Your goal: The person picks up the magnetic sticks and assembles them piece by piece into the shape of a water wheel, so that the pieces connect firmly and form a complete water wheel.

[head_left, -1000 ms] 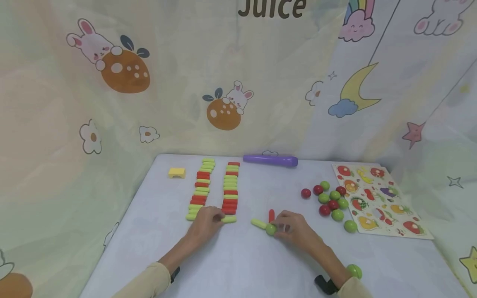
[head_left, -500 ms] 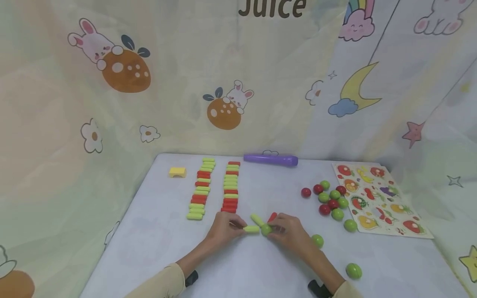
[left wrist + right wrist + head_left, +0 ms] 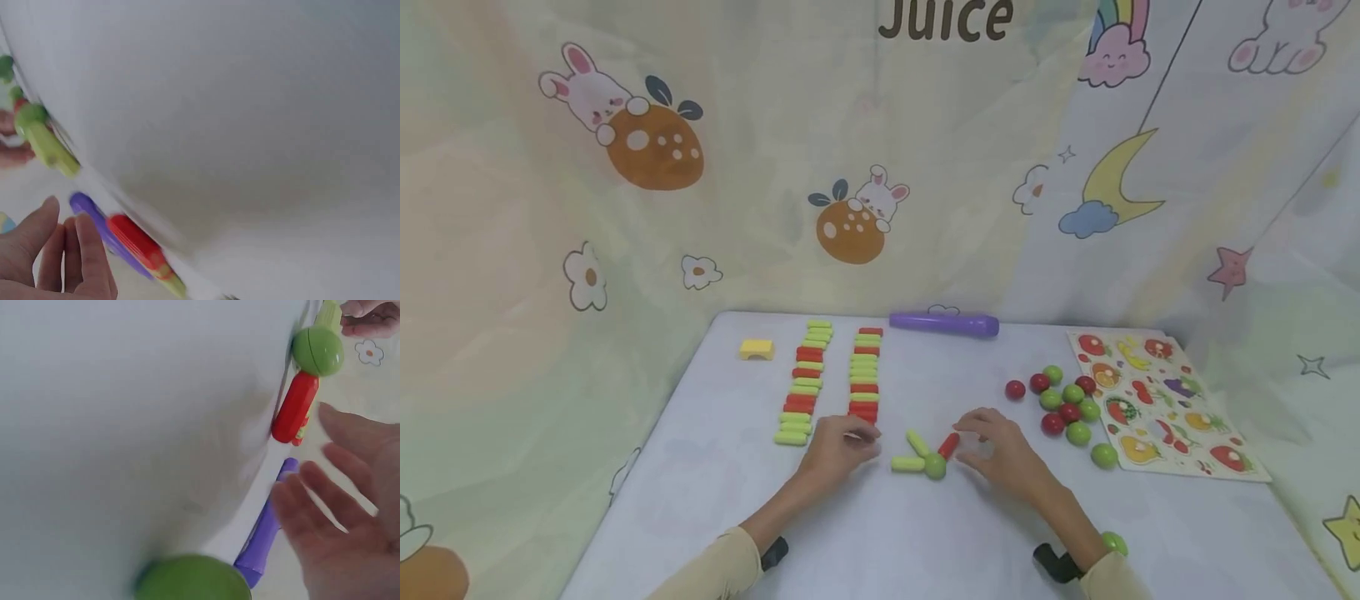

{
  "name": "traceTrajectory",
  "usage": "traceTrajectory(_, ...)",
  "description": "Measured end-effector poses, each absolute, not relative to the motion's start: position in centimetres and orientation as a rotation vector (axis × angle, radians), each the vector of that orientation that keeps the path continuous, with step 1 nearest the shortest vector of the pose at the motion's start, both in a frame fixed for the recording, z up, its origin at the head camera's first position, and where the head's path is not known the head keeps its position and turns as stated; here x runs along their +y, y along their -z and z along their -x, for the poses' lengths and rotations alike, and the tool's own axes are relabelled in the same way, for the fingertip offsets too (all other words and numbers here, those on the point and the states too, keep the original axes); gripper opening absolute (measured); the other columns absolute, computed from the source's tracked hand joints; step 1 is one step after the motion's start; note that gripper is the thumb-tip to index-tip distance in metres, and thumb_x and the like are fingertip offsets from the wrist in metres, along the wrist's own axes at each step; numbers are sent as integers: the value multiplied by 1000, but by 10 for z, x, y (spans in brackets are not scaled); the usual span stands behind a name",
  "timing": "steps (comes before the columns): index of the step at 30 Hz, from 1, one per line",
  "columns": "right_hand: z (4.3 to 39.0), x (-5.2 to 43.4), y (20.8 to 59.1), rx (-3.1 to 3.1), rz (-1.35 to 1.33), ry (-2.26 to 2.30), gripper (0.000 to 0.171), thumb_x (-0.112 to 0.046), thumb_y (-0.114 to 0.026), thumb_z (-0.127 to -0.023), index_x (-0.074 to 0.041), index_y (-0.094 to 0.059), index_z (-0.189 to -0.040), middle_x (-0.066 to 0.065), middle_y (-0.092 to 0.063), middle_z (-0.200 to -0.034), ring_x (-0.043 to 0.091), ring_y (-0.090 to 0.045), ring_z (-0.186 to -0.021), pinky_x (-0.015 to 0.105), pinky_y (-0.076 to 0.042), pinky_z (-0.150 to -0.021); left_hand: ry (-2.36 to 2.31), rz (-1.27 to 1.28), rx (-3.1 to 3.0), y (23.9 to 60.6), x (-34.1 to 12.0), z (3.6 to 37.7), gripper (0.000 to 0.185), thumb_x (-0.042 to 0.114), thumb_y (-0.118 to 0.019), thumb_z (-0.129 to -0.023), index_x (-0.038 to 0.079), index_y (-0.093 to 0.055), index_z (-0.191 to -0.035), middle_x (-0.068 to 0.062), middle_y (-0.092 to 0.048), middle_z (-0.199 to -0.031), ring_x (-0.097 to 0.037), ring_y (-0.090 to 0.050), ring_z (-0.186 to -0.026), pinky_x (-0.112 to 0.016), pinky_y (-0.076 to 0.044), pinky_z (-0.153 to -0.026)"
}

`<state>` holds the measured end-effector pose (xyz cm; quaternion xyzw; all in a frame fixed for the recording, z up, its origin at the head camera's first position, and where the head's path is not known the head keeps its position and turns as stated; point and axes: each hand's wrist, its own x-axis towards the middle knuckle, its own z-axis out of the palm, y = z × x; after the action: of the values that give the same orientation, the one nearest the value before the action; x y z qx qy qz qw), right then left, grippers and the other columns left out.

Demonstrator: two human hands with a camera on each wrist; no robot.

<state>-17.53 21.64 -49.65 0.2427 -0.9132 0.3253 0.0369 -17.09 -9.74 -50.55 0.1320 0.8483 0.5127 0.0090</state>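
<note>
On the white table, a green ball [image 3: 935, 466] has three short sticks set against it. One light green stick [image 3: 908, 464] points left, another light green stick [image 3: 917, 442] points up and left, and a red stick [image 3: 949, 445] points up and right. My left hand [image 3: 841, 454] hovers left of them with parted fingers and nothing in its grasp, beside the near end of a column of red and green sticks [image 3: 864, 375]. Just right of the red stick is my right hand [image 3: 1003, 454], also holding nothing, its spread fingers showing in the right wrist view.
A second column of sticks [image 3: 806, 388] lies further left, near a yellow arch block [image 3: 757, 349]. A purple rod [image 3: 944, 324] lies along the back edge. Red and green balls [image 3: 1070, 412] cluster beside a fruit-picture board [image 3: 1172, 408]. One green ball [image 3: 1115, 543] sits behind my right wrist.
My left hand brought a light green stick from the column to the ball, let go and drew back left. My right hand released the ball and red stick and moved right.
</note>
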Motion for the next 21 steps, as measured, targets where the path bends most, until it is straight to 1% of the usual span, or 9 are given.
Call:
traceTrajectory(1,178,219,495,-2843,-760,-974,48,-2,-89,-86,-5,-75,-131,9,-72,-132,32,-68,-120,50,-60,-99,-1625,-385,2674,506,-103,173,17,3,-84,-93,6,-82,-109,-3,-80,-102,-15,-73,-94,-27,-63,-84)
traceTrajectory(3,182,224,495,-2915,-821,-908,51,-1,-84,-90,-5,-69,-139,12,-68,-143,36,-63,-133,54,-53,-109,-1633,-326,2753,507,-114,177,19,1,-86,-91,6,-82,-109,-4,-79,-101,-17,-74,-94,-30,-64,-84)
traceTrajectory(5,184,226,495,-2942,-902,-872,52,3,-80,-92,-3,-67,-142,12,-66,-147,37,-59,-138,55,-49,-113,-1608,-273,2816,510,-121,182,20,0,-86,-90,6,-82,-109,-3,-79,-101,-17,-73,-96,-32,-64,-85)
traceTrajectory(10,187,225,499,-2913,-992,-822,45,7,-78,-92,-4,-72,-135,9,-72,-136,34,-65,-130,53,-52,-110,-1484,-258,2888,518,-128,191,23,1,-87,-90,6,-82,-111,-3,-79,-103,-18,-72,-99,-39,-64,-89)
traceTrajectory(16,187,223,501,-2947,-907,-762,37,-6,-85,-91,-9,-77,-127,4,-74,-125,28,-68,-121,49,-56,-105,-1345,-400,2959,523,-125,195,22,0,-87,-89,6,-81,-109,-2,-79,-103,-17,-72,-98,-38,-63,-90)
traceTrajectory(19,187,222,503,-2947,-875,-711,31,-11,-89,-89,-12,-81,-118,-1,-73,-115,21,-69,-111,43,-60,-99,-1231,-456,3012,523,-123,194,23,3,-89,-88,7,-82,-110,-2,-79,-103,-17,-71,-98,-35,-63,-88)
traceTrajectory(21,186,222,504,-2948,-861,-687,26,-13,-90,-87,-15,-82,-112,-5,-71,-110,16,-68,-106,38,-61,-96,-1137,-468,3036,522,-121,194,25,6,-89,-89,6,-83,-112,-1,-77,-102,-16,-70,-96,-32,-62,-85)
